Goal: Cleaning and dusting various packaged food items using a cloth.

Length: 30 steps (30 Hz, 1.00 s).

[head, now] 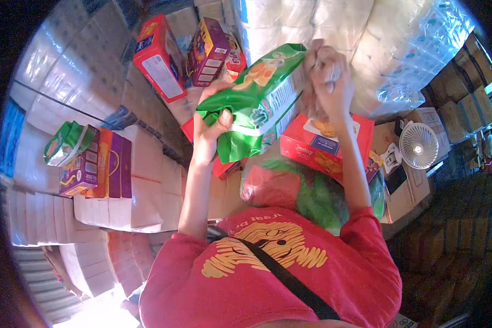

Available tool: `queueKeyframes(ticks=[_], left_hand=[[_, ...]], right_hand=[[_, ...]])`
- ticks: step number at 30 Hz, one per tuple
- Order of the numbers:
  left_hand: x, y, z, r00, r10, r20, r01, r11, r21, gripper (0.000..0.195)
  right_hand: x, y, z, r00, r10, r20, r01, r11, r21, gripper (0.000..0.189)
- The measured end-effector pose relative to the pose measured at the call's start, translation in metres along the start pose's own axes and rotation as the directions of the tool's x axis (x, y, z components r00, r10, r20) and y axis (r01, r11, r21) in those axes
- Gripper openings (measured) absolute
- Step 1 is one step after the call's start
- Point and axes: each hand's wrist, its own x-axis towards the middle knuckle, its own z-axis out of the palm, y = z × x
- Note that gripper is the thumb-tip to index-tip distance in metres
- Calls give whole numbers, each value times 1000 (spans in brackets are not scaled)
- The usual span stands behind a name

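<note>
My left hand [211,127] grips the lower left end of a green food packet [262,82], thumb on the near side. The packet is tilted up to the right and has a food picture and a printed side panel. At its upper right end, my right hand [332,78] is curled around a brownish, partly see-through thing [309,96], too motion-blurred to name. Under my right forearm lies a red biscuit box [307,143]. Closer to my body, a clear plastic bag [266,184] holds red and green packages.
A red box [160,61] and a purple box [207,53] stand at the back. On the left, a green packet [65,143] and purple and orange boxes [117,164] sit on white cartons [143,176]. A small white fan [418,145] stands right; plastic-wrapped stacks [303,20] rise behind.
</note>
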Motion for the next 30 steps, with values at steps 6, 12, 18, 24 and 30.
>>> queueKeyframes(ticks=[6, 12, 18, 24, 30], left_hand=[[-1, 13, 8, 992, 109, 58, -116, 982, 151, 63], [6, 16, -4, 989, 44, 138, -60, 992, 113, 58], [0, -25, 15, 904, -327, 274, 226, 912, 343, 47], [5, -57, 35, 802, -495, 335, 453, 869, 199, 44], [24, -35, 26, 881, -324, 345, 247, 936, 250, 40]], right_hand=[[2, -8, -8, 989, 18, 145, -52, 971, 233, 35], [0, -44, -25, 990, -105, 94, 58, 911, 408, 27], [-13, -52, -39, 974, 65, 219, -138, 933, 334, 29], [-24, -31, -50, 950, 95, 298, -197, 921, 335, 35], [-14, -18, -84, 949, 222, 225, -258, 955, 144, 44]])
